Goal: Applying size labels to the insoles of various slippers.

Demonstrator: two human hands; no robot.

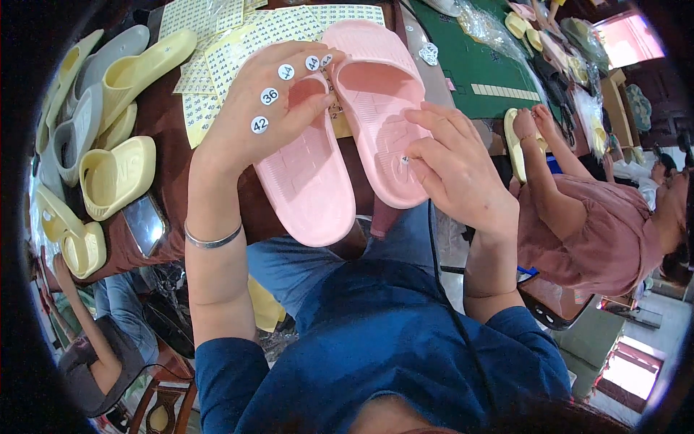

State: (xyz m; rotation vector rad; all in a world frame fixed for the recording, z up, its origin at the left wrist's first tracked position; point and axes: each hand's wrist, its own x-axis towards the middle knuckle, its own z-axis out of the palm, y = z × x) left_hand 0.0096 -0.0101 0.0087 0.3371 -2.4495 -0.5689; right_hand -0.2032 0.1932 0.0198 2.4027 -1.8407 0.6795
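Note:
A pair of pink slide slippers hangs over the table's near edge, soles down. My left hand [249, 108] is closed on their straps where the left slipper [311, 195] meets the right slipper [379, 101]. Several round white number stickers [269, 95] are stuck across the back of that hand and its fingers. My right hand [459, 163] is bent over the right slipper's footbed, fingers at its outer edge. At the thumb tip is a small round sticker [405, 160], against or just above the footbed; which one, I cannot tell.
Sheets of number stickers [217, 54] lie beyond the slippers. Yellow and grey slippers [119, 173] crowd the table's left, beside a phone [147, 224]. To the right, a person in a pink top [585, 224] handles a yellow slipper [515, 145] near a green mat [470, 65].

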